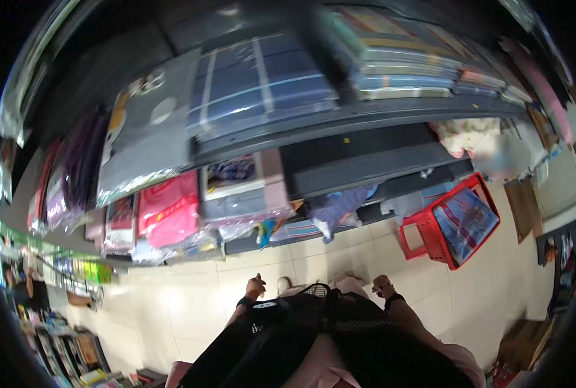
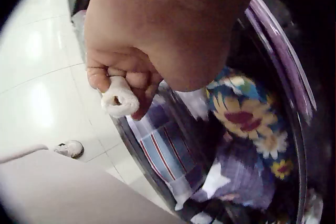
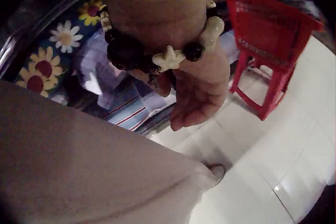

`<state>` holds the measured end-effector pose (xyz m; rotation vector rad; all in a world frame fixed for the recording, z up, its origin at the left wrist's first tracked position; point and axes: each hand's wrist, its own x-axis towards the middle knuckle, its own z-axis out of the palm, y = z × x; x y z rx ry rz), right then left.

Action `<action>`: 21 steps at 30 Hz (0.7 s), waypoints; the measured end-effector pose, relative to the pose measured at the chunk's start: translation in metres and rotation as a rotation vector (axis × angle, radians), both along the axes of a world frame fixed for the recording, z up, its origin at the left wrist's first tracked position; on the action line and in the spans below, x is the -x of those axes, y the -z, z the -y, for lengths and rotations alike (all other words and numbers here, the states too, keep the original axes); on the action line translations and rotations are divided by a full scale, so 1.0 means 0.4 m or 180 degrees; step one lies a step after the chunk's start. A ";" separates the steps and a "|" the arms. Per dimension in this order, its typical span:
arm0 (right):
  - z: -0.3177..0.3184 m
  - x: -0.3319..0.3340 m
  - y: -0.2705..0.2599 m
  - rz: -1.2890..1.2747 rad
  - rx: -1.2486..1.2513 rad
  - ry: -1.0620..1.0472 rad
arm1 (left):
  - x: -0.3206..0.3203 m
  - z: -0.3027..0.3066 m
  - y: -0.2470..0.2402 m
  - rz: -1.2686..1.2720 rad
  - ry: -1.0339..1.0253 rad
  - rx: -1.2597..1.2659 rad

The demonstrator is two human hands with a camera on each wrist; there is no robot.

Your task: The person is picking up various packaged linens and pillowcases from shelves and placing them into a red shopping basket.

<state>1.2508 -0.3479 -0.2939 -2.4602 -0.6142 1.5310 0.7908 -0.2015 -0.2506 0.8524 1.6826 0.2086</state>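
My left hand (image 1: 255, 288) hangs low on the left in the head view, its fingers loosely curled. In the left wrist view, a white bandage-like wrap (image 2: 119, 98) with a small hole at its end sits at the fingers of that hand. My right hand (image 1: 383, 286) hangs to the right, fingers relaxed around nothing; a bracelet (image 3: 169, 59) with dark beads and a pale star circles its wrist. Beyond the hands, the low shelf holds a sunflower-print fabric (image 2: 244, 113), a purple fabric with a white star (image 2: 244, 174) and a striped packet (image 2: 165, 150).
A red shopping basket (image 1: 423, 226) with a blue plaid packet (image 1: 464, 223) stands on the floor at right. Dark shelves (image 1: 365, 123) ahead carry packaged bedding (image 1: 262, 90) and a pink packet (image 1: 168, 207). Another person (image 1: 32, 291) is at far left, on the tiled floor (image 1: 191, 304).
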 end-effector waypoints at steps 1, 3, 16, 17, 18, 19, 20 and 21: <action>-0.033 0.048 0.008 -0.0040 -0.0042 -0.0120 | 0.063 0.023 0.020 0.0089 -0.0288 -0.0065; -0.103 0.149 0.034 -0.0140 -0.0129 -0.0333 | 0.181 0.065 0.024 0.0031 -0.0485 0.0214; -0.091 0.651 0.118 0.0399 -0.0603 -0.2900 | 0.626 0.186 0.025 -0.0002 -0.0801 0.0031; -0.117 0.678 0.119 0.0482 -0.1131 -0.2687 | 0.635 0.198 0.019 0.0090 -0.0853 0.0124; -0.165 0.706 0.112 0.0945 -0.2019 -0.1900 | 0.643 0.214 0.014 0.0089 -0.0765 0.0206; -0.196 0.735 0.045 0.0638 -0.1576 -0.1757 | 0.652 0.231 0.029 0.0175 -0.0842 0.0453; -0.216 0.756 -0.034 0.0333 -0.1135 -0.1605 | 0.659 0.251 0.054 0.0060 -0.0768 0.0505; -0.223 0.751 -0.039 0.0227 -0.1357 -0.1585 | 0.651 0.254 0.052 -0.0046 -0.0667 0.0559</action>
